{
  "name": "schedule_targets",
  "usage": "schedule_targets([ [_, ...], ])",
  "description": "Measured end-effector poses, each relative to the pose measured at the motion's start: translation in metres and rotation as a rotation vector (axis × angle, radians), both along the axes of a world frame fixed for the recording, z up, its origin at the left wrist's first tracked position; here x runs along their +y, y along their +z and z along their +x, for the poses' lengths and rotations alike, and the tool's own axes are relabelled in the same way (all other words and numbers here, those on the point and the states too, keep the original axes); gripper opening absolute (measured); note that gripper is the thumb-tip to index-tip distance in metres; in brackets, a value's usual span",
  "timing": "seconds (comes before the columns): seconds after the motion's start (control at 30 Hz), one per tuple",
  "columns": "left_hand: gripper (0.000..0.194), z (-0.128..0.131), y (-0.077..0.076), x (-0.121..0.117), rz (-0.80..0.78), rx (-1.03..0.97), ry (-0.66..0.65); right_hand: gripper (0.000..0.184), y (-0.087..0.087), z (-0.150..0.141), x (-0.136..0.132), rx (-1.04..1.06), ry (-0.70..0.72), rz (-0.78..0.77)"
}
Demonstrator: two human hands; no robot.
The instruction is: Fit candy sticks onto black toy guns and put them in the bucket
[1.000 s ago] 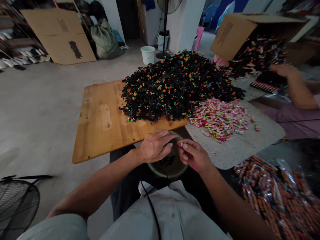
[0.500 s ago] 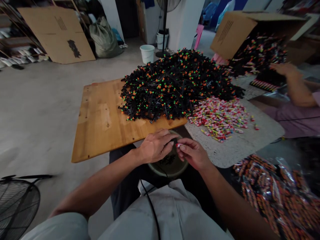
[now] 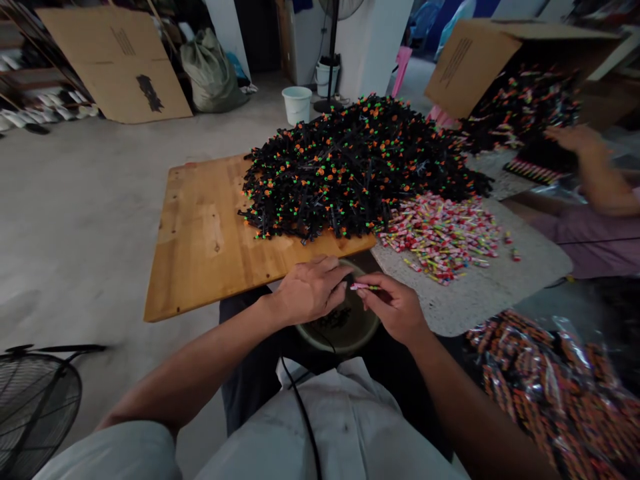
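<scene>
Above a basin (image 3: 357, 345) in my lap, my two hands almost meet. My right hand (image 3: 399, 308) pinches a small pink-and-yellow wrapped stick (image 3: 366, 287), its pink end pointing at the left fingers. Curled with fingertips together, my left hand (image 3: 309, 290) faces that end; what it grips, if anything, is hidden by the fingers. Small black pieces (image 3: 335, 319) lie in the basin. A loose heap of similar wrapped sticks (image 3: 443, 233) is spread to the right. Behind the hands rises a large pile of black plastic parts (image 3: 325, 173) with orange and green tips.
The pile sits on a wooden board (image 3: 195, 253), beside a grey speckled tabletop (image 3: 530, 267). Plastic-bagged goods (image 3: 560, 393) lie lower right. Across the table, another person's hand (image 3: 575, 139) works near an open carton (image 3: 465, 67). A fan (image 3: 37, 407) stands lower left.
The wrapped stick in my right hand has turned and now shows lengthwise, pointing left. My right fingers have shifted slightly right; my left hand has barely moved.
</scene>
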State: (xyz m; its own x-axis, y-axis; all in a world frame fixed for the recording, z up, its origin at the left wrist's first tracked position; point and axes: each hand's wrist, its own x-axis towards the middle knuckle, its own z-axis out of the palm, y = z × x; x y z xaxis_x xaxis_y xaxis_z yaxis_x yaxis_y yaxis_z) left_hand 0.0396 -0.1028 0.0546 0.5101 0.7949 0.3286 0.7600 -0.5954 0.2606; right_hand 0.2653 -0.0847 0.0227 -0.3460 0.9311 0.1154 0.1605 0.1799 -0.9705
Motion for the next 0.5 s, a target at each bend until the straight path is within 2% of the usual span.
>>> schedule_targets([
  [0.23,0.033,0.001,0.004,-0.002,0.008,0.071,-0.033,0.029,-0.003,-0.001,0.0,0.036,0.008,-0.137],
  [0.37,0.037,0.0,-0.006,-0.002,-0.024,0.038,-0.042,0.03,-0.002,-0.007,-0.004,-0.023,-0.018,-0.103],
  [0.5,0.04,0.002,-0.016,-0.002,-0.026,0.036,-0.032,0.028,-0.011,-0.009,-0.008,-0.058,-0.049,-0.042],
])
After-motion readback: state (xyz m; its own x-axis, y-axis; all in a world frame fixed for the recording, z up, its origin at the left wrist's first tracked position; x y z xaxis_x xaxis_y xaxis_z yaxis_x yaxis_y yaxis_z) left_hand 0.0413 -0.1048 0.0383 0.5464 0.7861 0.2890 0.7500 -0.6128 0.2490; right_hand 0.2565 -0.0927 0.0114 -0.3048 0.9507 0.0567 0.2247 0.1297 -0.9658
